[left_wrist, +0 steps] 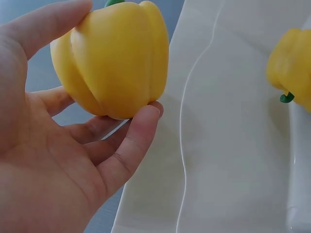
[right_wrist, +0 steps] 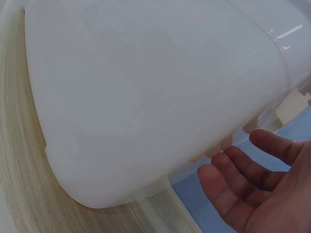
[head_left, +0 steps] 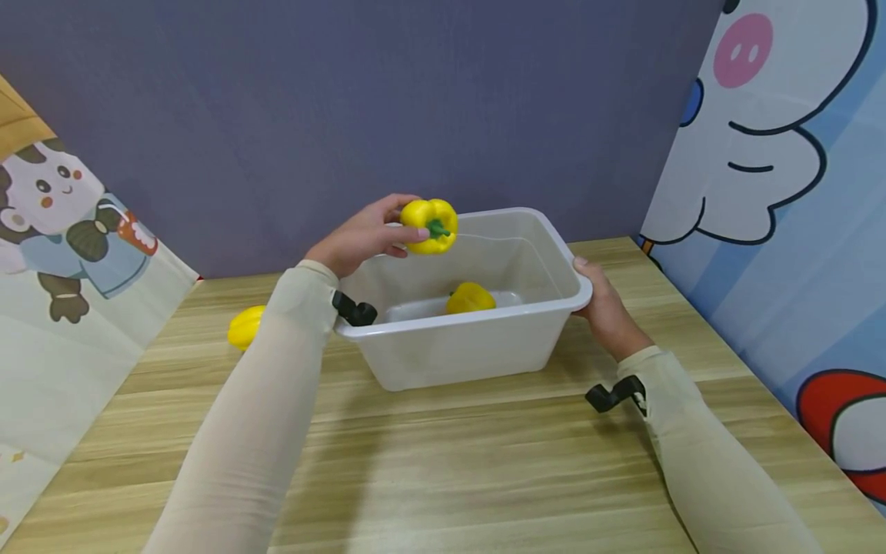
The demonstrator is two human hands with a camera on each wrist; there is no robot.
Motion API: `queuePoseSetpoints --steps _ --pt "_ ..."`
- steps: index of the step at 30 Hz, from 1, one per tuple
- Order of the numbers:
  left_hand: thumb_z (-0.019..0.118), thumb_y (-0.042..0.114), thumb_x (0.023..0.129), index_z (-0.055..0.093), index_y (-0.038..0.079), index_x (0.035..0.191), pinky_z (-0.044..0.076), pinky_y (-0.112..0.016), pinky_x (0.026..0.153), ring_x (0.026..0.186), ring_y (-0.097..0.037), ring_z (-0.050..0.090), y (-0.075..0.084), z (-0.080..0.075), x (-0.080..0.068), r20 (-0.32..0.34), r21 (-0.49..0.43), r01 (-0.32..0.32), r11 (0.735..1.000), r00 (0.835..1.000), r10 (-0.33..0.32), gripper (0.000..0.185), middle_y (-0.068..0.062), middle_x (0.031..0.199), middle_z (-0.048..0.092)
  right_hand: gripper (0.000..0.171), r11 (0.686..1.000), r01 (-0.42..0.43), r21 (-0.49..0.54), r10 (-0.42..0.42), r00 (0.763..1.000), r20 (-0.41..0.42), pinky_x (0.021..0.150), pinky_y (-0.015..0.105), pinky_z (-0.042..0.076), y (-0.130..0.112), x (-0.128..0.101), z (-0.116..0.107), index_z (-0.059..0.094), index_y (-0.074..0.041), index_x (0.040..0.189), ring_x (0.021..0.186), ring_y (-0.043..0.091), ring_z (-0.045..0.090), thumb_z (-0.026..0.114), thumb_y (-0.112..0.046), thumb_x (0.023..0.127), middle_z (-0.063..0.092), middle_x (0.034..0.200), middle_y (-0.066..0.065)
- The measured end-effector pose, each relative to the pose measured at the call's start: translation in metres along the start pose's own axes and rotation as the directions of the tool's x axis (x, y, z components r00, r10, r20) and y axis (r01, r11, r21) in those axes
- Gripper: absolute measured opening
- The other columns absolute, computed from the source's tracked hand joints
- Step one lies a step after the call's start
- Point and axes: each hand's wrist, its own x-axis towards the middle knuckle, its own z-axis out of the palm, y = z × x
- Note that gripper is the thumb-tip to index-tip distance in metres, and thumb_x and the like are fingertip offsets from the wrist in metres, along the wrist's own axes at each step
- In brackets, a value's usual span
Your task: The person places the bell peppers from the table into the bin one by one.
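My left hand (head_left: 363, 237) holds a yellow bell pepper (head_left: 432, 211) by its sides, up above the back left rim of a white plastic bin (head_left: 460, 350). In the left wrist view, thumb and fingertips pinch this pepper (left_wrist: 116, 58), its green stem turned away. Inside the bin a second yellow bell pepper (head_left: 471, 298) lies on the floor, and its curled green stem shows in the left wrist view. At the bin's right end, my right hand (head_left: 609, 312) grips the rim, thumb at the top and fingers below against the outer wall.
A third yellow bell pepper (head_left: 245, 328) lies on the wooden table (head_left: 443, 469) left of the bin, partly behind my left sleeve. A grey-purple panel (head_left: 388, 100) rises at the table's back edge. Cartoon-printed sheets (head_left: 775, 200) stand along both sides.
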Motion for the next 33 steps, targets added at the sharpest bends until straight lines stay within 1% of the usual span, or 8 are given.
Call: queuePoseSetpoints --steps 8,12,16,19,23,25,28,33 --pt "0.072 0.024 0.092 0.038 0.021 0.152 0.051 -0.041 0.096 0.114 -0.026 0.058 -0.0007 -0.0011 0.0001 -0.011 0.014 0.022 1.000 1.000 -0.022 0.069 -0.004 0.144 0.044 0.054 1.000 0.011 -0.012 -0.011 1.000 0.004 0.077 0.039 0.048 -0.0003 0.0008 -0.0006 0.062 -0.011 0.122 0.095 0.022 0.056 0.031 -0.052 0.106 0.062 0.109 0.010" --pt "0.070 0.020 0.092 0.038 0.021 0.153 0.050 -0.041 0.097 0.116 -0.025 0.057 -0.0031 -0.0017 -0.0001 -0.012 -0.012 0.016 1.000 1.000 -0.016 0.069 -0.003 0.147 0.043 0.053 1.000 0.006 0.002 -0.006 1.000 0.002 0.077 0.039 0.048 0.0003 0.0008 -0.0009 0.063 -0.011 0.120 0.094 0.022 0.057 0.032 -0.051 0.105 0.064 0.107 0.008" --pt "0.069 0.016 0.092 0.039 0.020 0.152 0.049 -0.041 0.099 0.117 -0.025 0.056 -0.0061 -0.0027 -0.0011 -0.015 -0.045 0.013 0.999 1.000 -0.014 0.067 -0.004 0.146 0.043 0.054 1.000 0.002 -0.004 -0.002 1.000 0.005 0.078 0.039 0.048 0.0004 0.0007 -0.0012 0.063 -0.012 0.121 0.095 0.023 0.056 0.032 -0.052 0.105 0.064 0.106 0.005" --pt "0.070 0.015 0.092 0.040 0.020 0.151 0.049 -0.041 0.100 0.117 -0.025 0.056 -0.0081 -0.0035 -0.0006 -0.014 -0.053 0.012 0.999 1.000 -0.013 0.067 -0.005 0.144 0.044 0.054 1.000 0.001 -0.011 -0.001 1.000 0.006 0.079 0.040 0.047 0.0000 0.0005 -0.0016 0.063 -0.012 0.121 0.096 0.023 0.056 0.031 -0.053 0.105 0.063 0.107 0.006" --pt "0.070 0.015 0.092 0.040 0.019 0.152 0.049 -0.041 0.100 0.116 -0.025 0.057 -0.0083 -0.0031 0.0004 -0.001 -0.038 0.016 0.999 1.000 -0.016 0.067 -0.005 0.143 0.045 0.055 1.000 0.000 -0.007 0.000 1.000 0.004 0.080 0.040 0.047 -0.0004 0.0001 -0.0019 0.062 -0.011 0.122 0.097 0.023 0.056 0.031 -0.053 0.105 0.063 0.107 0.006" --pt "0.071 0.016 0.092 0.039 0.017 0.152 0.049 -0.041 0.101 0.117 -0.025 0.056 -0.0077 -0.0028 0.0001 0.007 -0.023 0.018 1.000 1.000 -0.018 0.068 -0.005 0.142 0.045 0.055 1.000 -0.002 -0.005 0.002 1.000 0.004 0.080 0.039 0.047 -0.0004 -0.0001 -0.0020 0.061 -0.010 0.123 0.097 0.023 0.056 0.031 -0.053 0.105 0.063 0.106 0.003" --pt "0.070 0.020 0.094 0.041 0.014 0.151 0.046 -0.042 0.104 0.121 -0.025 0.054 -0.0077 -0.0031 -0.0009 0.008 -0.023 0.017 1.000 1.000 -0.017 0.064 -0.006 0.143 0.046 0.056 1.000 -0.005 -0.007 0.005 1.000 0.004 0.081 0.039 0.047 -0.0001 -0.0003 -0.0021 0.062 -0.012 0.123 0.099 0.024 0.056 0.031 -0.054 0.105 0.064 0.106 0.001" --pt "0.065 0.019 0.099 0.046 0.011 0.146 0.041 -0.043 0.109 0.128 -0.027 0.051 -0.0088 -0.0046 -0.0026 -0.013 -0.101 -0.010 0.995 1.000 0.008 0.052 -0.013 0.145 0.049 0.052 1.000 -0.002 -0.015 0.002 1.000 0.005 0.081 0.040 0.047 -0.0004 -0.0003 -0.0011 0.064 -0.018 0.121 0.099 0.025 0.056 0.030 -0.053 0.106 0.063 0.105 -0.002"
